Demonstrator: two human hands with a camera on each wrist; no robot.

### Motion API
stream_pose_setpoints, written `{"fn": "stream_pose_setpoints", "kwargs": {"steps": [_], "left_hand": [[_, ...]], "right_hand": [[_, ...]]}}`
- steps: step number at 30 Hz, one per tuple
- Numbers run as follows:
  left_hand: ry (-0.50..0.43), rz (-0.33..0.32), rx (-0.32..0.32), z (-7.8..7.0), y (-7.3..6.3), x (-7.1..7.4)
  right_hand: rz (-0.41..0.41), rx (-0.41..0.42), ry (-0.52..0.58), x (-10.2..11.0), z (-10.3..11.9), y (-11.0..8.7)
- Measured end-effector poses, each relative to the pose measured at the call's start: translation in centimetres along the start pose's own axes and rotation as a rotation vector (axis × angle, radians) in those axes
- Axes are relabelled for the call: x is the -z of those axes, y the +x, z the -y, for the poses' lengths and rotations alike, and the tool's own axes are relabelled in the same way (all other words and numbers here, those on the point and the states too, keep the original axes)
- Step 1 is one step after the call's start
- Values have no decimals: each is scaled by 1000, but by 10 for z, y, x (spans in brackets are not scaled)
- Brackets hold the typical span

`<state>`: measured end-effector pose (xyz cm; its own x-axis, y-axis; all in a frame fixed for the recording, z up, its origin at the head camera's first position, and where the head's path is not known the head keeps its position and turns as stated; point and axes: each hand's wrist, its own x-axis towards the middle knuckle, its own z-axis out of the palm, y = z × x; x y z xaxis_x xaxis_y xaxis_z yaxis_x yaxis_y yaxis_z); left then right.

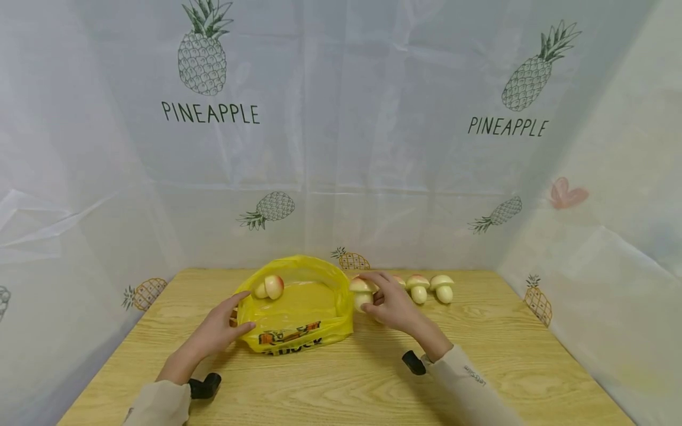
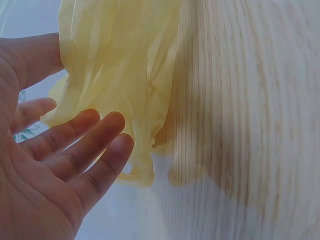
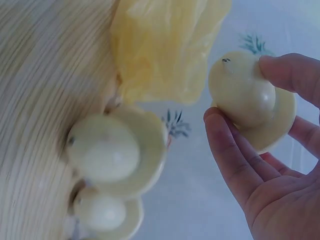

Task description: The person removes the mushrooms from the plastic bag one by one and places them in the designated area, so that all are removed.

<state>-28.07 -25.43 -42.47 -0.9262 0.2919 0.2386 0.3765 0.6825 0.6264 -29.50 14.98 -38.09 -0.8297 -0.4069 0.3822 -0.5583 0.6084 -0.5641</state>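
Observation:
A yellow plastic bag (image 1: 298, 337) lies on the table with its mouth spread wide, and a toy mushroom (image 1: 274, 287) rests on its side inside. My left hand (image 1: 215, 328) is at the bag's left rim, thumb and index finger reaching over the edge. In the left wrist view its other fingers (image 2: 95, 150) extend loosely along the outside of the bag. Just right of the bag, my right hand (image 1: 394, 305) holds another toy mushroom (image 3: 242, 90), pinched between thumb and fingers. The right wrist view shows its pale stem and cap clearly.
Two toy mushrooms (image 1: 418, 288) (image 1: 442, 288) stand to the right of my right hand; another cap (image 1: 399, 280) is mostly hidden behind it. A white pineapple-print sheet (image 1: 330, 148) encloses the wooden table (image 1: 330, 390) at the back and sides.

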Motion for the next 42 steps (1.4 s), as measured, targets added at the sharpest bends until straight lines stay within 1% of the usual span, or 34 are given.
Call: {"fn": "stream_pose_setpoints", "kwargs": {"steps": [4,9,16,23,31,37,42], "left_hand": [[19,-17,-19,0,0,1],[28,-21,-18,1,1,-1],[23,-24,-16,1,1,0],[11,-12,-10,-2,1,2],[30,-12,0,2,1,-3],[12,-8,-1,7,3,-2],[-3,4,-2,7,3,-2]], "right_hand": [[-3,-2,-29,9,-9,-10],[-8,3,-50,16,-20,-21],[-40,-31,-86,32,-32,-32],[-48,-74,-58,46,-48,-37],[-30,-118,-142,51,-67,-43],[-19,-130,-165,53,-75,-44],[19,-165,-165,53,-81,-46]]}}
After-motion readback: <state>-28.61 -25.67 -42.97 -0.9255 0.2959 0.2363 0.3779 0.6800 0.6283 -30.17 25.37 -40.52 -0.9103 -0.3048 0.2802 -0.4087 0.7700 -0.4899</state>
